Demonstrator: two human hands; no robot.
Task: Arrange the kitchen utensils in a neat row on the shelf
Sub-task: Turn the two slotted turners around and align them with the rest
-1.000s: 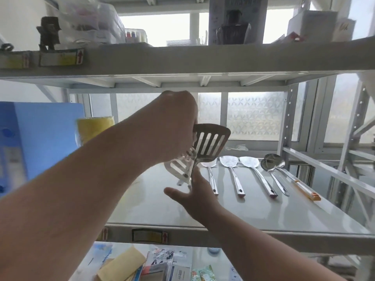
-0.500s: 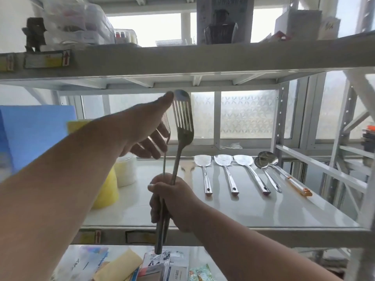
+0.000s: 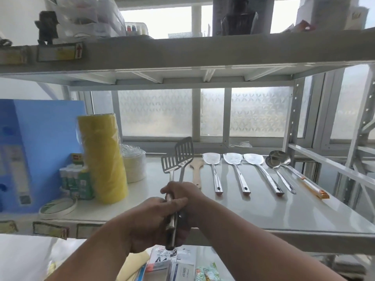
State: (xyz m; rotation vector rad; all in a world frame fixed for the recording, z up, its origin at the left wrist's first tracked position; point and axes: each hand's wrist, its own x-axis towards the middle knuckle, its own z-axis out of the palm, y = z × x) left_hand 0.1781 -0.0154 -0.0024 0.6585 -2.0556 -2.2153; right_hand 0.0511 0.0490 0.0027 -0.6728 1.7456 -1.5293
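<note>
Two slotted steel turners [image 3: 183, 154] point away from me over the front of the white shelf [image 3: 263, 211], their handles held together in both hands. My left hand [image 3: 150, 222] wraps the handle ends near the shelf's front edge. My right hand [image 3: 182, 194] grips the handles just beyond it. On the shelf lie a wooden spatula [image 3: 196, 171], three steel spatulas [image 3: 233, 169] and two ladles [image 3: 279, 165] in a row, handles toward me.
A yellow roll [image 3: 102, 157], a blue box [image 3: 30, 151], white bowls [image 3: 135, 167], small bottles [image 3: 75, 183] and a tape ring [image 3: 57, 207] crowd the shelf's left side. An upper shelf [image 3: 182, 49] hangs overhead. Packets [image 3: 174, 264] lie on the level below.
The two turners have tipped from upright to pointing low over the shelf. My left hand has dropped from their heads to the handle ends, joining my right hand.
</note>
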